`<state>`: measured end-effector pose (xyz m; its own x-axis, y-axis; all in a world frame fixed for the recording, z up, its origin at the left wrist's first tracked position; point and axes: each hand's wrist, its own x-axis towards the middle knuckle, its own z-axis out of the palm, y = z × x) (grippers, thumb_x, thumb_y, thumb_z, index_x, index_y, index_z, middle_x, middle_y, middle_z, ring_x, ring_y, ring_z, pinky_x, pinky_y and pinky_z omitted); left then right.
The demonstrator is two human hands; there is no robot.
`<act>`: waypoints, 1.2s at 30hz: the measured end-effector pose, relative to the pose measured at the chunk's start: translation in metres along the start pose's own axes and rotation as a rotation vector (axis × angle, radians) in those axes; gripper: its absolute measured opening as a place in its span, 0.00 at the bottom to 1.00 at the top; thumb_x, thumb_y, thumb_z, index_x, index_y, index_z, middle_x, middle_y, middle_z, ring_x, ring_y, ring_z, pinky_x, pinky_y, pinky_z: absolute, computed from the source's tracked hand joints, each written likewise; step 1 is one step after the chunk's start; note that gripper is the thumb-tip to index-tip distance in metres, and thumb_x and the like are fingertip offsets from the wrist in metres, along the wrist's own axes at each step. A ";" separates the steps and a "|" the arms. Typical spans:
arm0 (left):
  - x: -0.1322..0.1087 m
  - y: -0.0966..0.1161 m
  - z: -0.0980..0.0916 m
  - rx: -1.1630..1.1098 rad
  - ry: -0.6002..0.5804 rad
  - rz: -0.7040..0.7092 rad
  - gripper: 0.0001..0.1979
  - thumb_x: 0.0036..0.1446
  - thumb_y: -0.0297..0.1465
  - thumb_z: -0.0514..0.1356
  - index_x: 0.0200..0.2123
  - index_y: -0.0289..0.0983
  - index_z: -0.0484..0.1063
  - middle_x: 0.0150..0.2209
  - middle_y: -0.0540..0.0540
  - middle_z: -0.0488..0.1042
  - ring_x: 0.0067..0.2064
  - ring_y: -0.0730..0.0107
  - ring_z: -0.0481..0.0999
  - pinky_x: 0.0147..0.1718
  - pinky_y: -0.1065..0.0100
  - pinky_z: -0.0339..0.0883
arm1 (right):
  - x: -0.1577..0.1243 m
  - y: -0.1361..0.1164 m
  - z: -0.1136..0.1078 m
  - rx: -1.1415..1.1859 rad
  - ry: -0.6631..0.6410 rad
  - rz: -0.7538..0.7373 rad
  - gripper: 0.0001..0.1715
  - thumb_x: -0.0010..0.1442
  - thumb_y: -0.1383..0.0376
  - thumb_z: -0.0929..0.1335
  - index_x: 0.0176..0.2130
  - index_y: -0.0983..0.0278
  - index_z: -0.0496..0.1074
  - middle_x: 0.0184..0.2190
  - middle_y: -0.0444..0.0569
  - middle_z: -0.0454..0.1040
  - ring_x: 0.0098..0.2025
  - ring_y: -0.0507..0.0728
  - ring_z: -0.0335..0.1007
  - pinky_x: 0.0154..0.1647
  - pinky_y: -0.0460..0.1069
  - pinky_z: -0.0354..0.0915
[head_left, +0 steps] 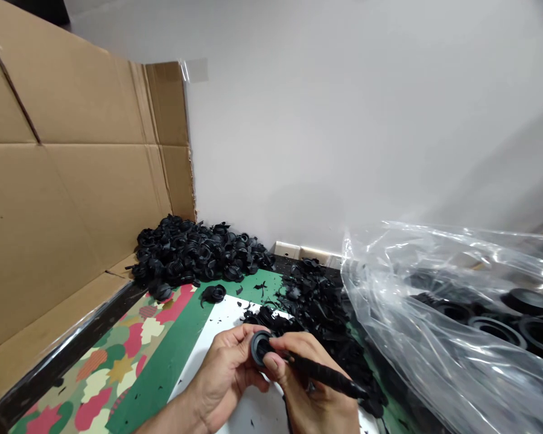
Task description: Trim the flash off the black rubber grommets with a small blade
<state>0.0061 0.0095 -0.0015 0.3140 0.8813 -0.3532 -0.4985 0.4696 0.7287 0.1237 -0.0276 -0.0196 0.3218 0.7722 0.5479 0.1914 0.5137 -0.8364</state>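
Over a white sheet, the left hand curls around a black rubber boot, while the right hand pinches a black-handled tool against it, black rubber trimmings lying just beyond.
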 end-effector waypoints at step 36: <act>0.004 0.008 -0.009 0.064 -0.019 0.143 0.12 0.43 0.33 0.72 0.30 0.33 0.77 0.21 0.48 0.74 0.21 0.69 0.76 0.15 0.75 0.65 | 0.014 -0.007 -0.030 0.461 -0.375 0.552 0.21 0.55 0.49 0.70 0.27 0.65 0.71 0.28 0.44 0.67 0.20 0.51 0.67 0.21 0.47 0.63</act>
<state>-0.0042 0.0172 -0.0023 0.2590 0.9374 -0.2326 -0.4870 0.3348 0.8067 0.1543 -0.0313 -0.0063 -0.0893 0.9913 0.0963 -0.3320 0.0615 -0.9413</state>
